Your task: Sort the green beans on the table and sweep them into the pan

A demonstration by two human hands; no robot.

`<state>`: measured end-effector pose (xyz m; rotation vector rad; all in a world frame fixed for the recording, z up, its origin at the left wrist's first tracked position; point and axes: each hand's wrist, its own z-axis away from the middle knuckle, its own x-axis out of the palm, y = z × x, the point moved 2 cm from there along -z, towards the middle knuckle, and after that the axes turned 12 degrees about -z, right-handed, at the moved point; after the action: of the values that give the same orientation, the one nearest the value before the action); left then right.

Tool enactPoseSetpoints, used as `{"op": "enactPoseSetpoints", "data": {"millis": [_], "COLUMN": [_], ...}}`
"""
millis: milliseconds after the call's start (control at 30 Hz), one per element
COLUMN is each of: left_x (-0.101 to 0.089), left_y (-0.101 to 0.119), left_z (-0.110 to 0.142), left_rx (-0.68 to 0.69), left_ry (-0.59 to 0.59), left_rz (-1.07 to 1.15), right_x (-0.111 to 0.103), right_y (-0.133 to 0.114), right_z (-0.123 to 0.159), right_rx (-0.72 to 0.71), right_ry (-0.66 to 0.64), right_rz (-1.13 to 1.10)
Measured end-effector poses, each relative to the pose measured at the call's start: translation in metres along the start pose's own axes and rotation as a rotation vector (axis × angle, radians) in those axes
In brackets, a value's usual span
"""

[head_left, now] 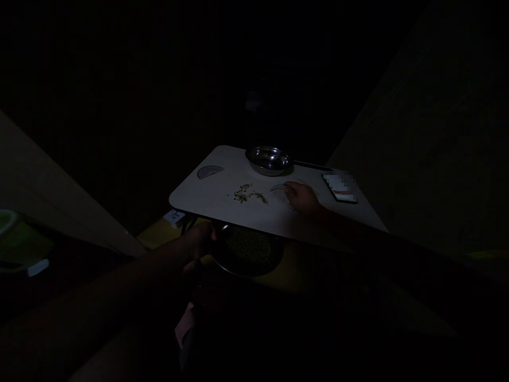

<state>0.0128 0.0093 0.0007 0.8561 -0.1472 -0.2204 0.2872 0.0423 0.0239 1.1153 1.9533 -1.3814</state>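
Note:
The scene is very dark. Just below the table's near edge, my left hand (pixel 202 237) grips the left rim of a metal bowl (pixel 238 269) full of small green grains that look like mung beans. My right hand (pixel 303 197) is over the white table (pixel 222 209), its fingers curled on a thin, pale, see-through thing (pixel 280 192) whose kind is unclear. To the left of that hand, loose green grains (pixel 246 194) lie scattered on the tabletop. Behind them stands a second, shiny steel bowl (pixel 269 161); no grains show inside it.
A dark-edged phone or tablet (pixel 341 188) rests at the table's right side. On the left part of the tabletop is a grey half-round mark (pixel 210 171). A green basket-like container (pixel 22 241) stands at the far left, and a small white box (pixel 174 218) is below the table's left corner.

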Motion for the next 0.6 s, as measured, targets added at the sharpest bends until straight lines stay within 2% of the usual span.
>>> {"op": "enactPoseSetpoints", "data": {"millis": [133, 300, 600], "left_x": [-0.001, -0.001, 0.002], "left_y": [0.0, 0.001, 0.003], "left_z": [0.001, 0.002, 0.005], "left_rx": [-0.009, -0.005, -0.031], "left_ry": [0.034, 0.049, 0.038], "left_rz": [-0.087, -0.089, -0.096], "right_x": [0.002, 0.006, 0.014], "right_y": [-0.009, -0.016, -0.011], "right_z": [0.002, 0.001, 0.001], "right_rx": [-0.028, -0.048, -0.035], "right_ry": [-0.057, -0.079, -0.108], "right_rz": [-0.065, -0.061, -0.051]}}
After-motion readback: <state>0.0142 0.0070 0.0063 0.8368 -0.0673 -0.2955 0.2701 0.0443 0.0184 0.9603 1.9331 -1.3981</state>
